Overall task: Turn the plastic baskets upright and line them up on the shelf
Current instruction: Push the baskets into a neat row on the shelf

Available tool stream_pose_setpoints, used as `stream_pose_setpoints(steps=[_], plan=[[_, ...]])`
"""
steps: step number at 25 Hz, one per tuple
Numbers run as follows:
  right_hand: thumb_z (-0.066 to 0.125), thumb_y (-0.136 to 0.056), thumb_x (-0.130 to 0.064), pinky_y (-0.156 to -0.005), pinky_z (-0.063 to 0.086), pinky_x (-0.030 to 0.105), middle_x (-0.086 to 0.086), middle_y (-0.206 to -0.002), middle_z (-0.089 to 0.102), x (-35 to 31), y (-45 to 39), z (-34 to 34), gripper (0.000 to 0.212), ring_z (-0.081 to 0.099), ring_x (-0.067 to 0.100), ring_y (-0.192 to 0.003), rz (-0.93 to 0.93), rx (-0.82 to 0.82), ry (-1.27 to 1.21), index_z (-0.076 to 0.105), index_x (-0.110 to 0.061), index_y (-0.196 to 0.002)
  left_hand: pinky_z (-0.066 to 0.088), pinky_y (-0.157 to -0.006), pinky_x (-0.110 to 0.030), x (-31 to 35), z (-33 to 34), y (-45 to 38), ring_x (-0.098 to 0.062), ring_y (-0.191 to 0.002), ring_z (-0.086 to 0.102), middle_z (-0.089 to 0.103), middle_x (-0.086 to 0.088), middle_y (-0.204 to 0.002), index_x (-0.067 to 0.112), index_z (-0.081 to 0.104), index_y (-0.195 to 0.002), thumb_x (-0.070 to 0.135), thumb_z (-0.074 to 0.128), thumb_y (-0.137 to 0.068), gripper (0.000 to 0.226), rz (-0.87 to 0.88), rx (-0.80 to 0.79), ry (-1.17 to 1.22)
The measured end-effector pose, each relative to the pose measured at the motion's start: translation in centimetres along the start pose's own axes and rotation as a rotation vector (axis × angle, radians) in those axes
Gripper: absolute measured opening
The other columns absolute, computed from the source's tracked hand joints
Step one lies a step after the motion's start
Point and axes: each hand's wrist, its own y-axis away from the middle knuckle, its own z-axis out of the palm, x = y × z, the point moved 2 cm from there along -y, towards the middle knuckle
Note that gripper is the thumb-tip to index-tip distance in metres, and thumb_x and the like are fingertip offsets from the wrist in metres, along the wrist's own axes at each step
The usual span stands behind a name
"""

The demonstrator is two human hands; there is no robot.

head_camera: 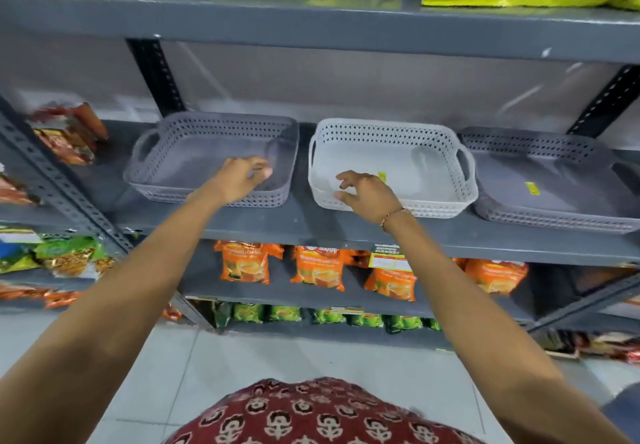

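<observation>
- Three plastic baskets sitting upright in a row on the grey shelf (304,225): dark grey basket (194,131) at 10 o'clock of the view, white basket (408,135) near centre, second grey basket (554,208) at 3 o'clock.
- Left hand (239,176) over the near rim of the dark grey basket, fingers loosely curled, clamped on nothing; contact with the rim impossible to confirm.
- Right hand (370,194) at the white basket's near left corner, 7 o'clock of that basket, fingers spread apart, gripping nothing.
- Probably final squaring of the row; turning upright looks done.
- Risk: white basket's handle (465,166) lying just beside or touching the second grey basket, so a push toward 3 o'clock could shove that neighbour along.
- Risk: second grey basket running out of view at 3 o'clock; its seating uncertain.
- Risk: light plastic likely to skid on smooth metal; a one-corner nudge could twist a basket rather than slide it straight.
- Risk: front edges close to the shelf lip; a pull toward 6 o'clock could tip one off onto the orange packets (246,267) below.
</observation>
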Motion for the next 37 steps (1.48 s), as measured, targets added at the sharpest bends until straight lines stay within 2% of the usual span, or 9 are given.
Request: stream_pose_setpoints(steps=[2, 4, 6, 9, 13, 21, 28, 32, 37], plan=[[0.056, -0.091, -0.032, -0.098, 0.045, 0.041, 0.008, -0.132, 0.058, -0.5, -0.7, 0.8, 0.047, 0.049, 0.029, -0.123, 0.043, -0.116, 0.065, 0.044, -0.015, -0.134, 0.042, -0.104, -0.034, -1.4, 0.1, 0.8, -0.027, -0.121, 0.057, 0.064, -0.011, -0.127, 0.008, 0.061, -0.123, 0.048, 0.055, -0.087, 0.053, -0.019, -0.194, -0.014], [0.055, -0.091, -0.021, -0.097, 0.045, 0.041, 0.016, -0.134, 0.054, -0.6, -0.9, 1.6, 0.046, 0.049, 0.034, -0.122, 0.086, -0.213, 0.191, 0.042, -0.015, -0.135, 0.043, -0.103, -0.035, -1.9, 0.5, 1.6, -0.027, -0.121, 0.056, 0.064, -0.007, -0.127, 0.013, 0.06, -0.125, 0.046, 0.064, -0.083, 0.054, -0.012, -0.288, -0.111], [0.049, -0.091, -0.009, -0.092, 0.047, 0.039, 0.023, -0.128, 0.054, -0.7, -0.9, 2.0, 0.045, 0.051, 0.036, -0.117, 0.101, -0.216, 0.306, 0.042, -0.017, -0.135, 0.043, -0.099, -0.036, -2.2, 0.9, 1.4, -0.03, -0.117, 0.055, 0.065, -0.011, -0.124, 0.015, 0.057, -0.128, 0.034, 0.065, -0.086, 0.046, 0.021, -0.271, -0.224], [0.045, -0.087, 0.001, -0.088, 0.048, 0.039, 0.023, -0.122, 0.058, -1.0, -0.9, 2.1, 0.05, 0.053, 0.037, -0.114, 0.094, -0.173, 0.371, 0.047, -0.02, -0.132, 0.047, -0.089, -0.037, -2.4, 1.3, 1.1, -0.033, -0.105, 0.06, 0.068, -0.019, -0.112, 0.011, 0.062, -0.12, 0.014, 0.058, -0.091, 0.029, 0.031, -0.222, -0.23], [0.044, -0.09, -0.002, -0.087, 0.048, 0.039, 0.023, -0.119, 0.06, -0.9, -0.8, 2.2, 0.043, 0.053, 0.037, -0.111, 0.093, -0.137, 0.392, 0.051, -0.02, -0.128, 0.044, -0.077, -0.032, -2.0, 1.6, 0.6, -0.033, -0.098, 0.063, 0.07, -0.02, -0.104, 0.006, 0.066, -0.107, 0.011, 0.057, -0.091, 0.019, 0.052, -0.217, -0.226], [0.045, -0.089, -0.001, -0.08, 0.049, 0.038, 0.025, -0.111, 0.064, -0.9, -1.0, 2.2, 0.035, 0.056, 0.038, -0.104, 0.089, -0.102, 0.366, 0.06, -0.017, -0.116, 0.05, -0.088, -0.041, -1.0, 2.4, 0.5, -0.033, -0.103, 0.064, 0.07, -0.021, -0.107, 0.008, 0.064, -0.116, 0.006, 0.057, -0.089, 0.028, 0.083, -0.204, -0.179], [0.046, -0.091, -0.004, -0.085, 0.049, 0.038, 0.022, -0.118, 0.063, -0.8, -1.1, 2.2, 0.038, 0.056, 0.037, -0.109, 0.092, -0.096, 0.347, 0.058, -0.02, -0.123, 0.05, -0.083, -0.039, -1.0, 2.7, 0.2, -0.032, -0.098, 0.065, 0.07, -0.02, -0.102, 0.01, 0.065, -0.115, 0.007, 0.057, -0.09, 0.026, 0.088, -0.181, -0.186], [0.046, -0.093, -0.008, -0.096, 0.045, 0.039, 0.019, -0.132, 0.055, -0.4, -1.2, 2.4, 0.042, 0.051, 0.036, -0.119, 0.136, -0.112, 0.318, 0.049, -0.022, -0.133, 0.049, -0.085, -0.038, -1.0, 2.8, 0.3, -0.031, -0.102, 0.065, 0.071, -0.017, -0.109, 0.012, 0.065, -0.117, 0.009, 0.058, -0.089, 0.029, 0.086, -0.176, -0.19], [0.046, -0.094, -0.008, -0.096, 0.046, 0.039, 0.019, -0.133, 0.055, -0.4, -1.3, 2.4, 0.043, 0.052, 0.036, -0.118, 0.128, -0.116, 0.327, 0.049, -0.023, -0.133, 0.052, -0.089, -0.039, -1.3, 3.1, 0.4, -0.029, -0.1, 0.065, 0.072, -0.015, -0.108, 0.017, 0.064, -0.12, 0.01, 0.058, -0.089, 0.032, 0.078, -0.175, -0.188]])
